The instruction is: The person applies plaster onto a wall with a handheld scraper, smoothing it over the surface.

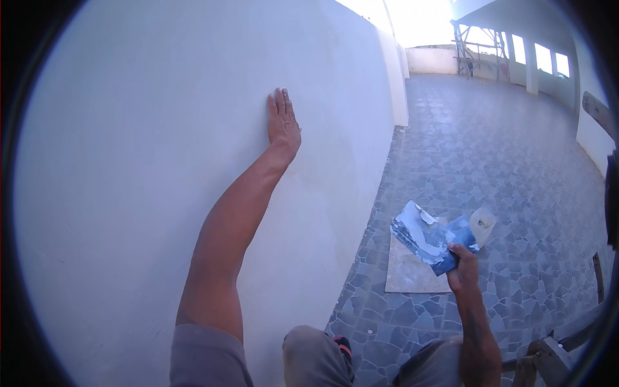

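Note:
My left hand [283, 121] lies flat against the pale plastered wall [148, 161], fingers stretched upward and arm extended. Low on the right, my right hand [463, 267] grips blue plastic putty spreaders [443, 264], its thumb pressed on top. White putty [422, 235] is smeared over the broader blade on the left. Fanned out to the right of it is a second blue piece with a translucent, rounded end [482, 223]. Most of my right fingers are hidden beneath the spreaders.
Under the spreaders, a pale square board [412, 271] lies on the stone-patterned tile floor [503, 174]. Wooden bars [551, 361] stand at the lower right, close to my legs. Wooden scaffolding [477, 48] rises at the far end, beside a wall with window openings.

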`<control>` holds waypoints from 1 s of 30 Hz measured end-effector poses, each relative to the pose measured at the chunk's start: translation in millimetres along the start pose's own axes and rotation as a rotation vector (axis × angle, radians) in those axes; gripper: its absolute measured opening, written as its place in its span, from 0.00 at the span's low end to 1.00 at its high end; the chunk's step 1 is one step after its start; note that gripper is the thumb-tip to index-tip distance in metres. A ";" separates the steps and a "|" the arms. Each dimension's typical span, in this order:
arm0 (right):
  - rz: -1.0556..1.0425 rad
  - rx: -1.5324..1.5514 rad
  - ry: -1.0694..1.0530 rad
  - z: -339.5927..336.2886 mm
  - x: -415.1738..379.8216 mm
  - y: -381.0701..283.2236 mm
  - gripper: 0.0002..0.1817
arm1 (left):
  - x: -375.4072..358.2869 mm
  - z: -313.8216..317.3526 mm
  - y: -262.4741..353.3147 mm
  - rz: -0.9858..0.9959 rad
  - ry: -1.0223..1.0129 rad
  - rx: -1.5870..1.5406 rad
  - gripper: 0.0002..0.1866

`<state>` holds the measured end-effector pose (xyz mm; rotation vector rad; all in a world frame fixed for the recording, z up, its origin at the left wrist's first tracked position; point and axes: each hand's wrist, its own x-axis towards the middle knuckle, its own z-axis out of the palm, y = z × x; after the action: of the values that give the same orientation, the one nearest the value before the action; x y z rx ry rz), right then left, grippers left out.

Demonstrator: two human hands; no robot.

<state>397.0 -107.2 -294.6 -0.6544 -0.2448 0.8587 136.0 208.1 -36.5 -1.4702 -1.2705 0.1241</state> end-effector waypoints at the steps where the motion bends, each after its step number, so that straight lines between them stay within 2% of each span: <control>1: -0.012 0.005 0.000 4.1 -4.1 -2.0 0.19 | -0.7 4.0 -2.1 0.014 0.003 -0.011 0.38; 6: -0.018 0.023 0.003 11.4 -14.2 -8.1 0.19 | -3.0 22.7 7.3 0.135 -0.054 -0.035 0.38; 14: -0.056 0.050 -0.025 12.4 -19.4 -4.6 0.19 | 17.6 22.6 -48.8 0.014 -0.046 -0.039 0.36; 20: -0.086 0.065 -0.025 16.9 -23.2 -4.1 0.18 | 23.5 26.2 -94.4 -0.087 0.035 -0.011 0.36; 30: -0.061 0.069 -0.014 14.8 -21.0 3.4 0.18 | -21.5 34.0 -87.0 0.054 0.010 0.006 0.37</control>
<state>374.8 -115.2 -284.0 -0.5735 -0.2457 0.8105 50.8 195.6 5.6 -1.4990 -1.2218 0.1555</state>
